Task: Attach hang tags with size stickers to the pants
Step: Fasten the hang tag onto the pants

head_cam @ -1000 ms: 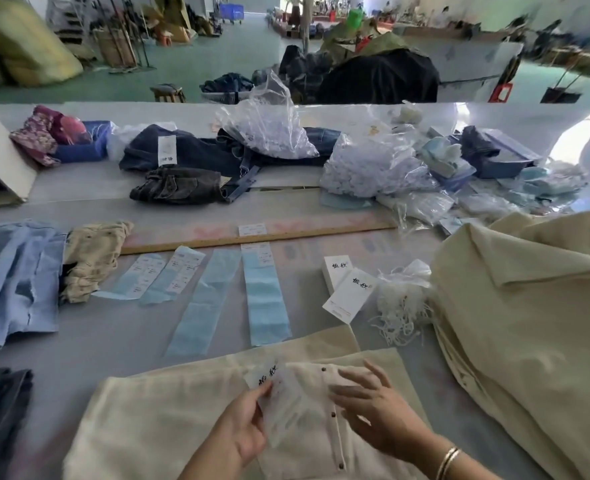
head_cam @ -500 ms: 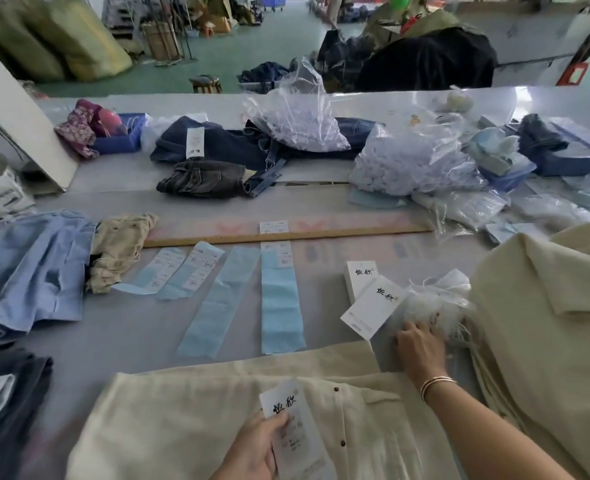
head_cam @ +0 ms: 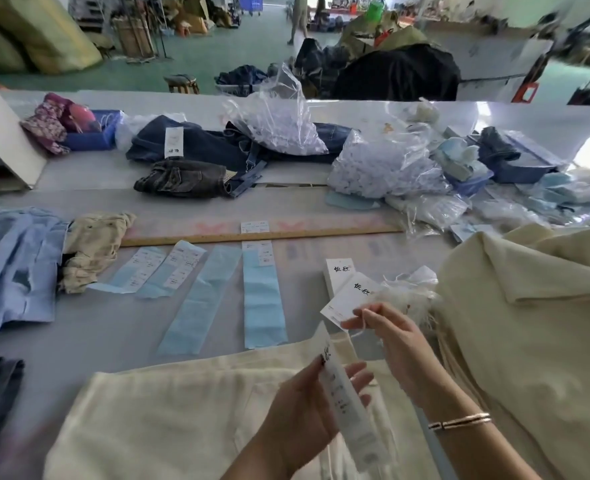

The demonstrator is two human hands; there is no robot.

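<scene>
left hand (head_cam: 297, 407): grips a white hang tag (head_cam: 347, 403), thumb against fingers, tag held edge-on above the cream pants (head_cam: 168, 420)
right hand (head_cam: 395, 348): fingertips pinch a thin white string (head_cam: 362, 325), just in front of the string bundle (head_cam: 407, 296)
pants: flat on tabletop (head_cam: 89, 336), nearest edge
spare tags (head_cam: 347, 289): small stack beside the bundle
sticker strips (head_cam: 264, 294): blue, laid out mid-tabletop
</scene>
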